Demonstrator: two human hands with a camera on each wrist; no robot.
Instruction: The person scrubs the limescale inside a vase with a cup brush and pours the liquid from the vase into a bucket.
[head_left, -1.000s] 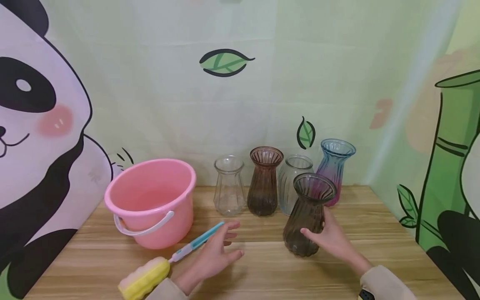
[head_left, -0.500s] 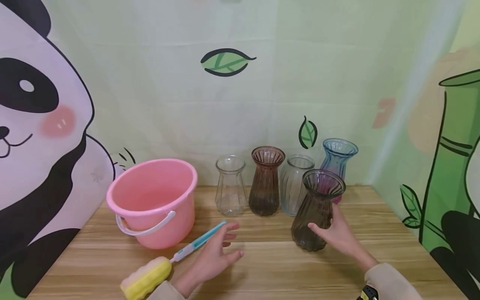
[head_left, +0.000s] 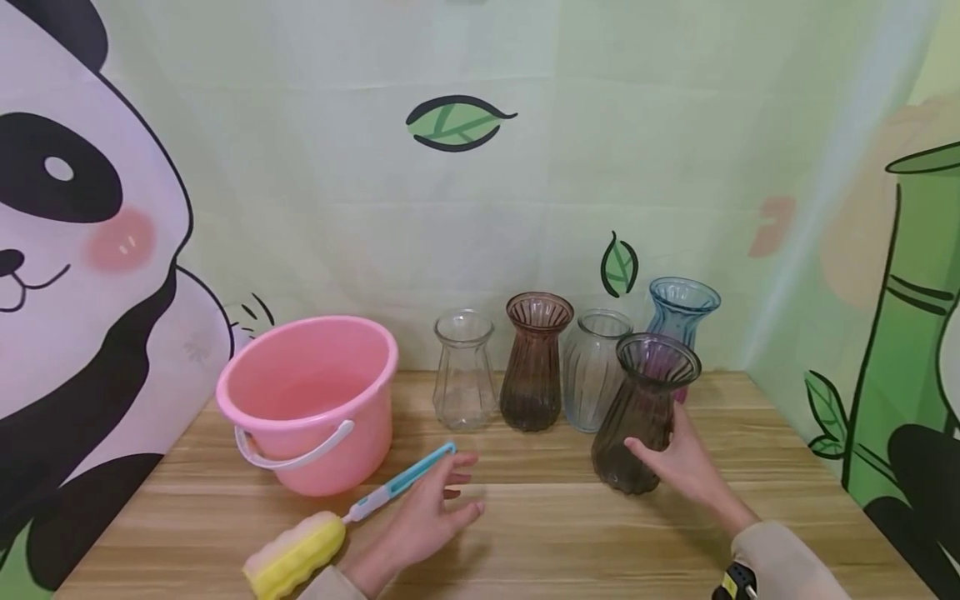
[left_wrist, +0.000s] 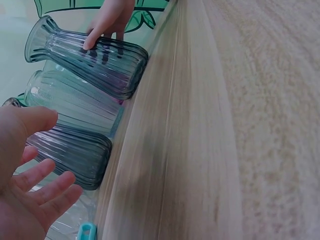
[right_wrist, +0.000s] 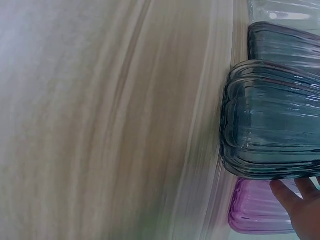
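Observation:
My right hand (head_left: 686, 467) grips a dark grey ribbed glass vase (head_left: 636, 417) by its side, thumb toward me and the other fingers behind it. The vase leans slightly to the right, its base close over the wooden table. In the left wrist view, those fingers show through the glass. My left hand (head_left: 431, 512) holds nothing; its fingers are spread and relaxed beside the blue handle of a bottle brush (head_left: 296, 550) with a yellow and pale pink sponge head. Part of that handle is hidden behind the hand.
Along the back stand a clear vase (head_left: 463, 383), a brown vase (head_left: 532, 375), a clear ribbed jar (head_left: 588, 375) and a blue-to-purple vase (head_left: 678, 304), partly covered by the held one. A pink bucket (head_left: 337, 454) with a white handle stands at the left.
My right hand has carried the grey vase to the right and somewhat back, so it now covers more of the blue-purple vase. The left hand stays almost where it was.

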